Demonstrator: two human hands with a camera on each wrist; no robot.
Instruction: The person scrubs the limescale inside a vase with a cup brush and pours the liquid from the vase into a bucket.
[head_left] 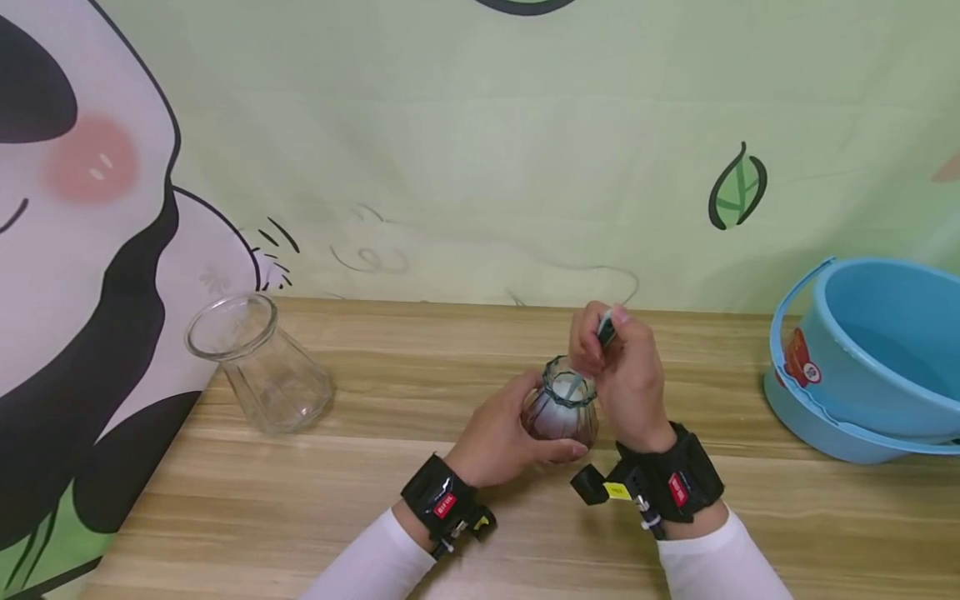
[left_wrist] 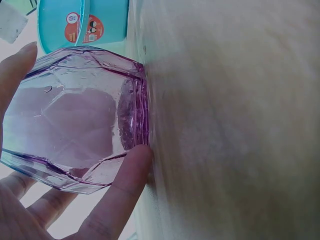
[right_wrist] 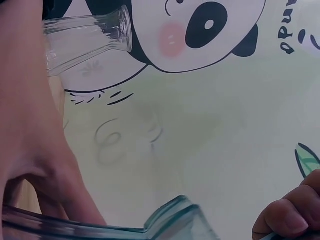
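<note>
A small faceted glass vase (head_left: 561, 421), purple-tinted below with a wavy greenish rim, stands on the table. My left hand (head_left: 498, 437) holds it round the side, thumb and fingers apart; the left wrist view shows the vase (left_wrist: 75, 120) close to the wood. Over its mouth, my right hand (head_left: 630, 379) grips a slim tool by its dark handle (head_left: 606, 328). A pale shaft slants down from that grip into the opening. Its lower end looks whitish through the glass, and its kind cannot be made out. The right wrist view catches the rim (right_wrist: 182, 217) and curled fingertips (right_wrist: 287, 217).
A larger clear glass vase (head_left: 273, 375) stands at the left of the wooden table (head_left: 360, 517). At the right is a blue bucket (head_left: 885, 350) with its handle down and a round base or basin under it. A printed panda backdrop (head_left: 480, 167) rises behind.
</note>
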